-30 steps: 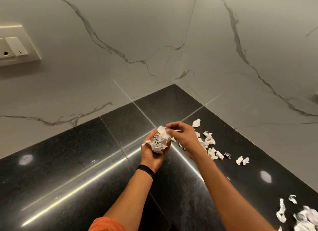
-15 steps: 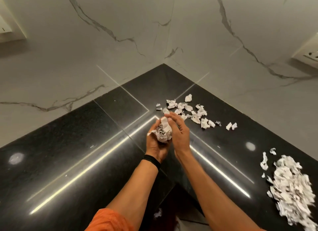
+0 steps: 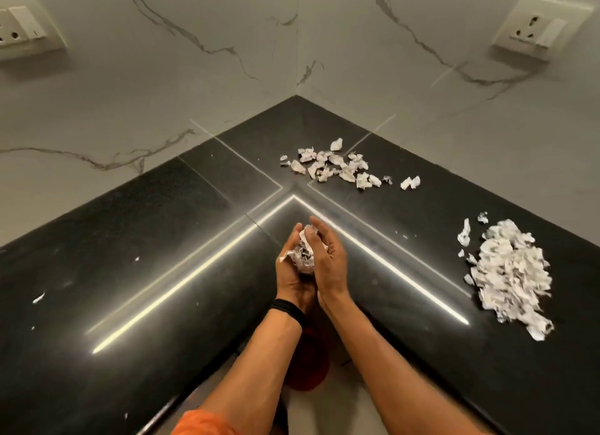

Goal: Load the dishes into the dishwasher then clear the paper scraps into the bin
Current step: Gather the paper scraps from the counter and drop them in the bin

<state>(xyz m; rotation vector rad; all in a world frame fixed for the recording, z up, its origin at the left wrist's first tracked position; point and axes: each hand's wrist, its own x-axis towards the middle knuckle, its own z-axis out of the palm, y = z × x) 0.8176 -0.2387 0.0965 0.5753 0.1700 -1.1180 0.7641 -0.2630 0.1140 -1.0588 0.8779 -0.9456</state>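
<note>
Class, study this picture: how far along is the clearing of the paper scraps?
Done: nothing shows as binned; no dishes or dishwasher in view. In hand: the left hand holds a wad of paper scraps, the right hand pressing it; a red container shows below. Left: the scattered scraps near the corner and the large pile on the black countertop.

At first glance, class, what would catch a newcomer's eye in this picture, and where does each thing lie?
Dead centre, the left hand cups a crumpled paper wad with the right hand pressed against it. On the black counter, a big heap of torn paper lies at the right, and a smaller scatter of scraps lies near the far corner.
</note>
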